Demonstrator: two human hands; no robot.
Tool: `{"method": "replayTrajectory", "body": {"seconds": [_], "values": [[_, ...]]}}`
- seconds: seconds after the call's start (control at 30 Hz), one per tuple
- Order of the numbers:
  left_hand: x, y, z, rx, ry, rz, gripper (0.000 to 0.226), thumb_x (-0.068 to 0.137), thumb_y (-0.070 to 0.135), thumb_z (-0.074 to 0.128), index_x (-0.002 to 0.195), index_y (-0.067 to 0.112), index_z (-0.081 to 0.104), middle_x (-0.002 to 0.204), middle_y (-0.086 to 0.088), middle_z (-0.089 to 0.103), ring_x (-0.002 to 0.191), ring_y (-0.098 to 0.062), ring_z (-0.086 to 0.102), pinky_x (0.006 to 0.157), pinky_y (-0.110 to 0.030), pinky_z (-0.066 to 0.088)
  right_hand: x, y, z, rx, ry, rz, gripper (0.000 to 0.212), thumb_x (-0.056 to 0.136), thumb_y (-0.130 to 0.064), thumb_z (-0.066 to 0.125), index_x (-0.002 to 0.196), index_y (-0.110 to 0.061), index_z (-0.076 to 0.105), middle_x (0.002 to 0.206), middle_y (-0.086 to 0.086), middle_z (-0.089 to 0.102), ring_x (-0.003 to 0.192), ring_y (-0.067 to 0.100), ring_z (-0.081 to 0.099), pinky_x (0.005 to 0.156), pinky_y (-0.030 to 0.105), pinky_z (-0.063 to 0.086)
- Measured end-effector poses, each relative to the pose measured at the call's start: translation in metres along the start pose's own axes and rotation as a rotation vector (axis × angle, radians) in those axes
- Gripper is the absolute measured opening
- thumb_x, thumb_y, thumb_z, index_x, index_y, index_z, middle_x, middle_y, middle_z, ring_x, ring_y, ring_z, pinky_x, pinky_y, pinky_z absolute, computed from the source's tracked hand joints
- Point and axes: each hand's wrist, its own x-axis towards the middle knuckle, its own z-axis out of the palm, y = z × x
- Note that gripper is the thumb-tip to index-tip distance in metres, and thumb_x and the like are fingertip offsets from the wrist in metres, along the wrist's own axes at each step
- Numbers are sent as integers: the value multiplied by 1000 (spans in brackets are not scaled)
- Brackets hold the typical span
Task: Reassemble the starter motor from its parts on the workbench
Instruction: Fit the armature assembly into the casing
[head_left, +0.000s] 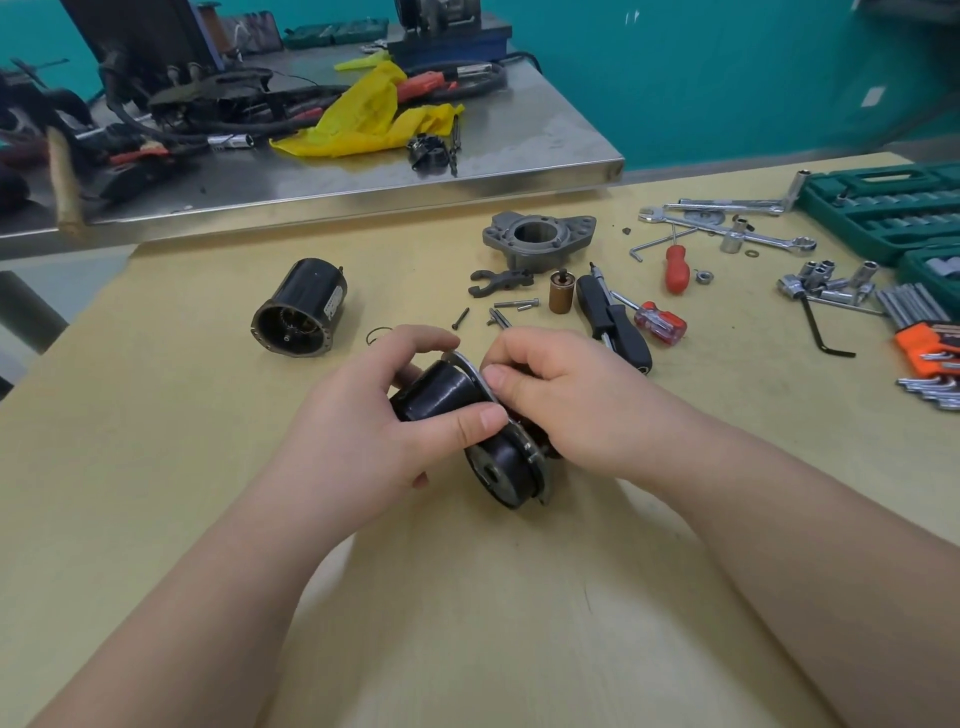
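Your left hand (363, 415) and right hand (561, 400) both grip the black motor assembly (441, 392); beyond your right hand, the green case (883, 208) holds sockets.

I see both hands meeting over the tan surface (467, 597) at a black starter motor assembly (447, 395) with a metal plate round its middle. My left hand (363, 415) grips its black cylindrical end, thumb across it; my right hand (561, 400) curls over the far side, thumb pressed to the plate's rim. Beyond lie a black motor housing (304, 309) on its side, a grey aluminium nose housing (540, 241), a black shift fork (498, 280), a copper-coloured plunger (561, 293), screwdrivers (613, 322), and a green socket set (893, 208) at far right.
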Motion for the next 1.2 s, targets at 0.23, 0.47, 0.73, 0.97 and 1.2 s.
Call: {"method": "replayTrajectory", "body": {"seconds": [0.23,0.47,0.73,0.97,1.2], "values": [[-3,-2,-2,-161,-81,-14,51,77,38,94,121,53,73,111,22,73,65,-3,67,57,-17,53,1,5,2,53,36,19,23,112,-28,49,95,-24,65,82,-10,63,67,-1,54,55,15,40],[4,-6,0,-234,-104,-43,36,78,39,82,114,43,76,105,7,74,69,-21,60,54,-26,50,2,10,5,85,-2,9,25,112,-28,49,91,-26,63,74,-17,60,62,-4,52,52,11,39],[17,-4,-3,-252,-184,-165,31,74,38,84,103,31,75,100,-5,74,62,-27,58,49,-31,47,11,14,-9,126,-155,45,23,110,-32,55,94,-25,70,78,-9,63,73,10,57,71,34,45],[22,-3,-1,-246,-214,-178,31,75,35,84,103,28,73,98,-4,74,62,-26,56,49,-32,46,14,19,-8,158,-153,62,25,110,-32,56,89,-26,69,67,-15,59,64,6,54,65,32,43],[24,-5,1,-259,-200,-140,32,77,33,84,106,27,72,99,-5,74,62,-27,55,48,-31,44,13,14,-9,149,-141,96,25,110,-32,56,88,-27,68,73,-10,61,69,8,55,64,30,43]]}}
